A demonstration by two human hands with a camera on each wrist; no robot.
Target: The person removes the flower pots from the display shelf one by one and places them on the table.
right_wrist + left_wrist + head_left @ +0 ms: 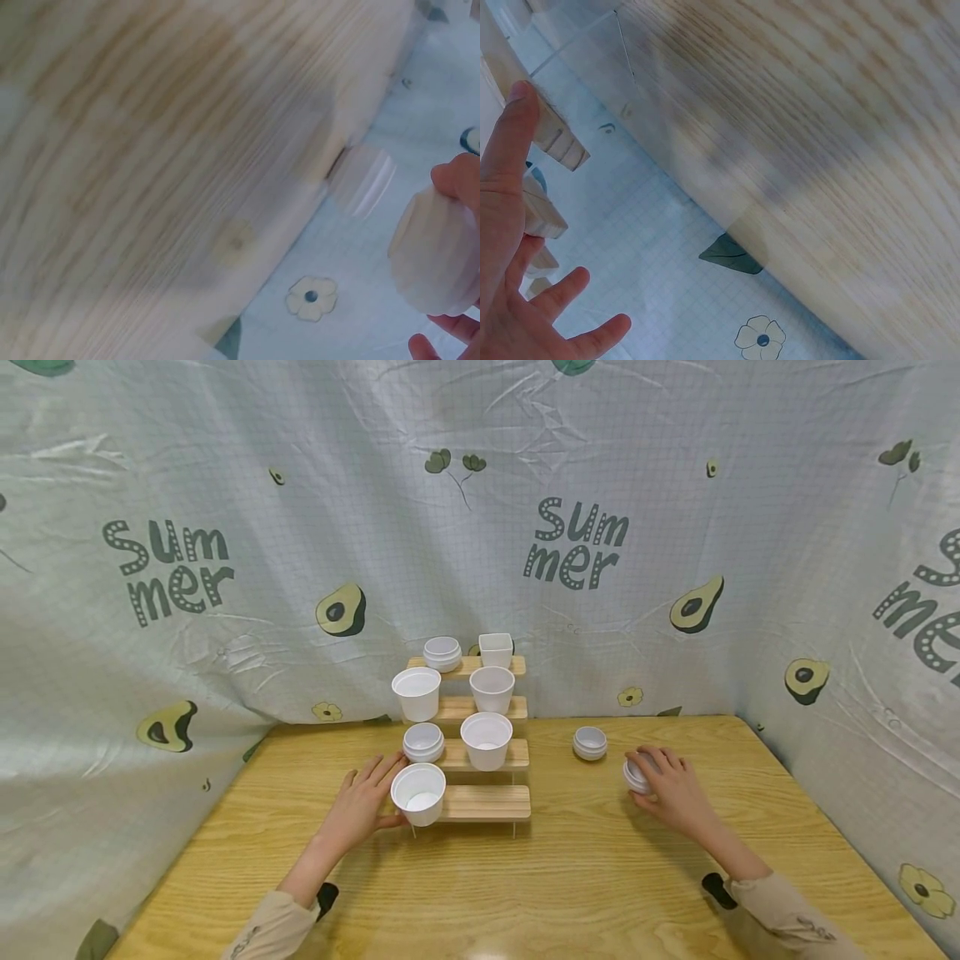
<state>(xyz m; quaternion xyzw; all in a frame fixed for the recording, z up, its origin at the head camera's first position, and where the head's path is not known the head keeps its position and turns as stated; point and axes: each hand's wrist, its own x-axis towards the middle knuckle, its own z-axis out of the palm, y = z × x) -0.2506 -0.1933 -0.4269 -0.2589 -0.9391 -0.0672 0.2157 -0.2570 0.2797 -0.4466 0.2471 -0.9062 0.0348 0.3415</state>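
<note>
In the head view, my left hand (pixel 366 797) is around a round white cup (pixel 417 793) at the left end of the lowest step, thumb in front and fingers behind. The left wrist view shows the thumb (pixel 514 139) against the step's end (pixel 562 142), the other fingers spread; most of the cup is outside that view. On the right of the table, my right hand (pixel 671 789) grips a small white ribbed pot (pixel 435 251) by its sides. A similar small pot (pixel 589 743) stands behind and left of it.
A four-step wooden stand (pixel 483 802) is in the middle of the table (pixel 480 893). Its upper steps bear several white cups and pots, including a square one (pixel 496 650) at the top right. A printed cloth (pixel 450 543) hangs behind and along both sides.
</note>
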